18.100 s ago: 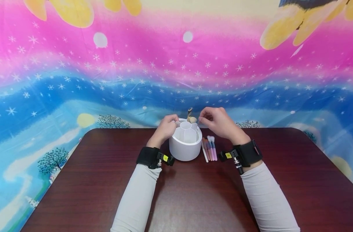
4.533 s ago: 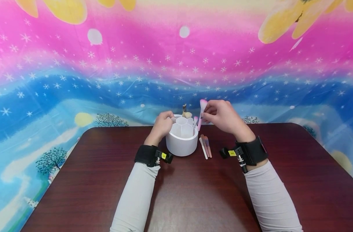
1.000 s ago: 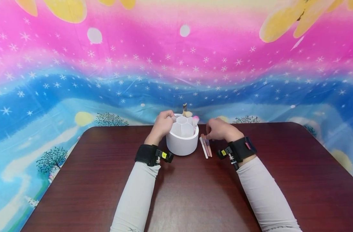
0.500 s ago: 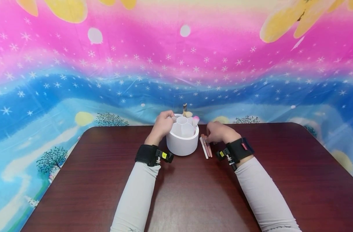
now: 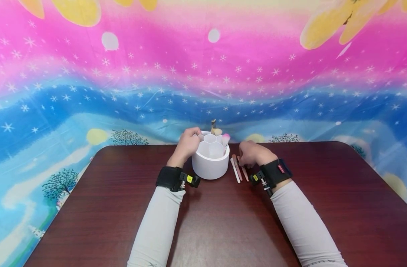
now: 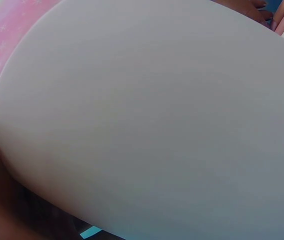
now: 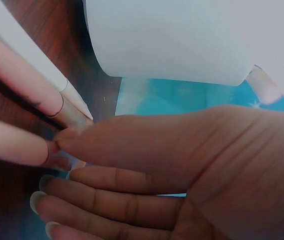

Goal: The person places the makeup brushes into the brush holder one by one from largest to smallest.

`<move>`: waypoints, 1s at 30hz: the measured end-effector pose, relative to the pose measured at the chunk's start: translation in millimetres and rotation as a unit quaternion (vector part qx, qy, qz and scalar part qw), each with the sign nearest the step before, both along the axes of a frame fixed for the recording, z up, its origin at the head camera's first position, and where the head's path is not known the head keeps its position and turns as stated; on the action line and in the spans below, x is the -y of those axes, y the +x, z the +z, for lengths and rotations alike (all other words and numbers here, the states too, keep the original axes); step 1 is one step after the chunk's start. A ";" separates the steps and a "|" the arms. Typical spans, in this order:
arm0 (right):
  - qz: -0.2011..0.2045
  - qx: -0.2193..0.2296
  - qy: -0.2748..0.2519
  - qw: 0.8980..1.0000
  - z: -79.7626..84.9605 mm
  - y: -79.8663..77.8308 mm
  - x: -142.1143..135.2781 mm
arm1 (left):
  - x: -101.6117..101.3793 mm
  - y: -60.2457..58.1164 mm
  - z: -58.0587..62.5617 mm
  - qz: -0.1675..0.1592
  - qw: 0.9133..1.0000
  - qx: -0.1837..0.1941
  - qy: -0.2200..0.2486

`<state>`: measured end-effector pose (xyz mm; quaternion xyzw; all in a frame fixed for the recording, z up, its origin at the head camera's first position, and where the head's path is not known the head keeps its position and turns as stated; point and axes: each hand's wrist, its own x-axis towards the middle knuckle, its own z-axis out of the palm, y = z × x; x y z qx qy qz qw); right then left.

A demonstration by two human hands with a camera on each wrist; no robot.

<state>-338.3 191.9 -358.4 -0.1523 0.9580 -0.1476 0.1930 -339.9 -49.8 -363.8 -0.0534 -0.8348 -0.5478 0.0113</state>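
My left hand [image 5: 188, 144] grips the left rim of a round white brush holder [image 5: 210, 168] with several compartments. Its smooth wall [image 6: 147, 110] fills the left wrist view. Brushes stand in the holder: a pink-tipped makeup brush [image 5: 226, 138] on the right, and a rounded cream head [image 5: 218, 131] beside a dark gold one [image 5: 213, 126] at the back. Right of the holder, my right hand [image 5: 254, 152] pinches a pinkish makeup brush [image 7: 14, 142] near its ferrule, between thumb and index finger. The hand covers that brush's head in the head view.
A white-handled brush [image 5: 235, 171] and a brown-pink brush [image 5: 237, 167] lie side by side between the holder and my right hand. The dark wooden table [image 5: 210, 222] ends at a printed cloth backdrop [image 5: 176, 85] just behind the holder.
The two pink-purple brushes have left the table, and pink-tipped bristles now show in the holder. My right hand came down to the table brushes; the pinched one's lower end swung right. Left hand stayed.
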 end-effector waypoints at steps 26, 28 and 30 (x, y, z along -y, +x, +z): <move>0.025 -0.002 0.001 1.000 9.0 0.4 -6.7 | 0.2 -0.9 -0.5 0.001 1.000 0.000 0.001; 0.026 -0.016 -0.007 1.000 13.6 1.5 -8.2 | 0.3 -0.9 -0.7 0.000 1.000 0.000 0.001; 0.028 -0.030 -0.019 0.999 19.5 3.6 -10.1 | 0.3 -0.8 -0.7 0.000 1.000 -0.002 0.001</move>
